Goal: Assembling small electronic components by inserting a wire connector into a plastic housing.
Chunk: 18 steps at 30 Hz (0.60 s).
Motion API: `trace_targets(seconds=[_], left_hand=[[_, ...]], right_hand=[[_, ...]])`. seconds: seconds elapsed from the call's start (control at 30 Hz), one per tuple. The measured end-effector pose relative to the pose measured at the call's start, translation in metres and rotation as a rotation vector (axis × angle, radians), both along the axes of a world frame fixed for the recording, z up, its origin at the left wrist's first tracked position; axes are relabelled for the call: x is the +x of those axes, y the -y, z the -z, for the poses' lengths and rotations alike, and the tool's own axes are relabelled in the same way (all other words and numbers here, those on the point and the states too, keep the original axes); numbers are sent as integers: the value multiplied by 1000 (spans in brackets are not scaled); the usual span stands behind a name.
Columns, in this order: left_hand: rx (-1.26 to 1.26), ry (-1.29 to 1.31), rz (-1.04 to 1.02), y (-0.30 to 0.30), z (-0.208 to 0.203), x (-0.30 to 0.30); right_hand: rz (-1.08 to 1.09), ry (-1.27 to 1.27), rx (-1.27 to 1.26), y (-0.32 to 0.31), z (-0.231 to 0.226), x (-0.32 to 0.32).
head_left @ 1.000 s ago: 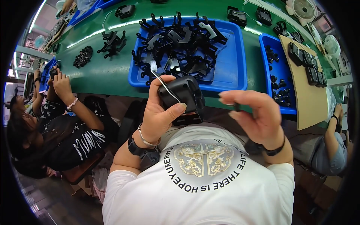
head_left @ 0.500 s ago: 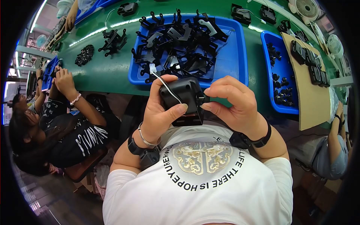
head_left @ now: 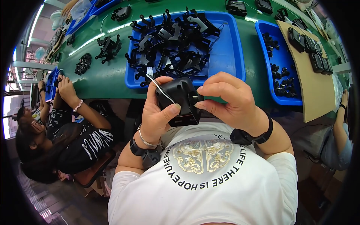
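A black housing (head_left: 174,91) with a white cable (head_left: 160,89) across its face is held up at the near edge of the green surface (head_left: 107,82). The left hand (head_left: 157,116) has its grip closed around the housing's left side; the right hand's (head_left: 234,95) grip is nearly closed, thumb and fingertips pinching a small dark part (head_left: 198,98) at its right side. Beyond lies a blue tray (head_left: 229,67) of black brackets (head_left: 174,41); farther right, a cardboard sheet (head_left: 317,99) bears black units (head_left: 296,40).

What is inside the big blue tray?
In the tray, black brackets cover the left and middle; its blue bottom shows at right. Whatever lies beneath is hidden, and the black housing blocks part of the near rim.
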<state>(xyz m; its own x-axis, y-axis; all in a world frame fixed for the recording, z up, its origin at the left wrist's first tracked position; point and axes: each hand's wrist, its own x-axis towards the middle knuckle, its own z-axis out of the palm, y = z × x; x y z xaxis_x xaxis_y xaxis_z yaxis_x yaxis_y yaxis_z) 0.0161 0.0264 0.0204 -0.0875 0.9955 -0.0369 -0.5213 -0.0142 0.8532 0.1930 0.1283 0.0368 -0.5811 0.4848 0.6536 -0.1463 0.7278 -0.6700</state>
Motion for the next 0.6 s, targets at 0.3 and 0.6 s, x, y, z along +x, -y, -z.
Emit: trace_targets(seconds=[0.3, 0.6], left_hand=[[-24, -81, -13, 3, 1, -2], [-61, -94, 41, 0, -3, -2]], right_hand=[[-35, 29, -30, 0, 3, -1], [-25, 9, -32, 2, 10, 1]])
